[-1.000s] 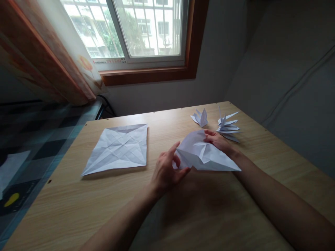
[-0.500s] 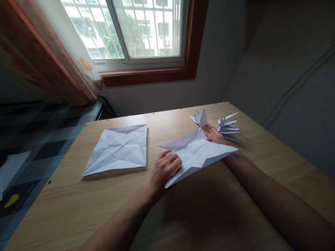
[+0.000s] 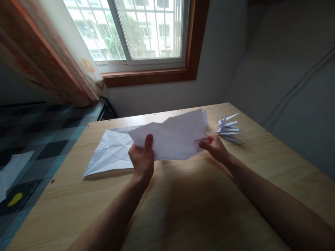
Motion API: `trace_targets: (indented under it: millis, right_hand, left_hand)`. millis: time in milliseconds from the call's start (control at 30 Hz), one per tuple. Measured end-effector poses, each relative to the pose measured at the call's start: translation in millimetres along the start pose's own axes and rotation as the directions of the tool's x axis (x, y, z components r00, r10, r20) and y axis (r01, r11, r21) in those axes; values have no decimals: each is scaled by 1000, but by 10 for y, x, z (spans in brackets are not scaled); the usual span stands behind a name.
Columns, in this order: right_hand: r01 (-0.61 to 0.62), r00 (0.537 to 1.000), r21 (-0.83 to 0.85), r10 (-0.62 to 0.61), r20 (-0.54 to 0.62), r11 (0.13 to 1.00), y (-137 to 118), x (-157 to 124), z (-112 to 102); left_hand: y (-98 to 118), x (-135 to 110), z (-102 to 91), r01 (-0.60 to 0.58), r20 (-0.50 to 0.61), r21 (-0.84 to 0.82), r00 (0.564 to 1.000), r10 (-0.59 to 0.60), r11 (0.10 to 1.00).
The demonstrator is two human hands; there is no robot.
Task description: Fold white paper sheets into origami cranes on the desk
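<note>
A creased white paper sheet (image 3: 175,139) is held up off the wooden table (image 3: 209,209), tilted toward me. My left hand (image 3: 142,160) grips its left edge, thumb on the near face. Its right edge is pinched by my right hand (image 3: 214,146). Behind and left of the held sheet lies a second creased square of white paper (image 3: 110,153), flat on the table and partly hidden. A spiky folded paper piece (image 3: 227,128) rests just beyond my right hand. Another small folded piece (image 3: 205,116) peeks out behind the sheet's top right corner.
A window (image 3: 141,31) with a brown frame and a patterned curtain (image 3: 52,59) stand behind the table. Left of the table is a checked surface (image 3: 39,139) with a white paper scrap (image 3: 13,169). A grey wall runs along the right side.
The folded paper has been opened out and lifted off the table. Both hands moved up and left with it, and it now covers part of the flat sheet.
</note>
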State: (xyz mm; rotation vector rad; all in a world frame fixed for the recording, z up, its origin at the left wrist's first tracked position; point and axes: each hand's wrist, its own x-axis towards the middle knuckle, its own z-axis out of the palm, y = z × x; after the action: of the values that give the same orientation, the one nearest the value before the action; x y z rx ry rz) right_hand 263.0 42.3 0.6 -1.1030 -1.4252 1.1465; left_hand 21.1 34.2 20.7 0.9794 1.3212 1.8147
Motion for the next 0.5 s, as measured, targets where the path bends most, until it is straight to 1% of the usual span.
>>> trace_targets:
  millis: [67, 100, 167, 200, 233, 300, 333, 367, 433, 500]
  right_hand:
    - [-29, 998, 13, 30, -57, 999, -13, -1, 65]
    - [-39, 994, 38, 42, -105, 999, -6, 6, 97]
    - [-23, 979, 95, 42, -201, 995, 22, 30, 153]
    - [-11, 971, 104, 36, -235, 995, 35, 43, 176]
    - [-3, 966, 94, 27, -257, 996, 42, 55, 197]
    - [13, 956, 44, 1, -292, 999, 36, 71, 244]
    - [25, 950, 19, -18, -313, 1000, 25, 76, 273]
    - [39, 942, 5, -36, -334, 999, 13, 80, 307]
    - [57, 932, 19, -46, -359, 998, -1, 87, 382]
    - [29, 941, 45, -12, -338, 999, 14, 94, 439]
  left_hand:
    - [-7, 37, -41, 21, 79, -44, 997, -17, 999]
    - [0, 38, -56, 32, 145, -49, 989, -25, 998]
    - [32, 17, -68, 24, 286, -6, 958, -22, 1000]
    - [52, 4, -67, -5, 329, 40, 944, -8, 999]
    - [71, -4, -62, -46, 341, 96, 940, 11, 994]
    - [98, 10, -54, -124, 277, 216, 959, 61, 969]
    - [105, 33, -55, -139, 237, 264, 969, 76, 954]
    - [108, 68, -62, -138, 210, 299, 975, 76, 944]
    - [114, 159, -100, -106, 211, 314, 977, 39, 943]
    - [133, 270, -177, -77, 200, 292, 980, 18, 953]
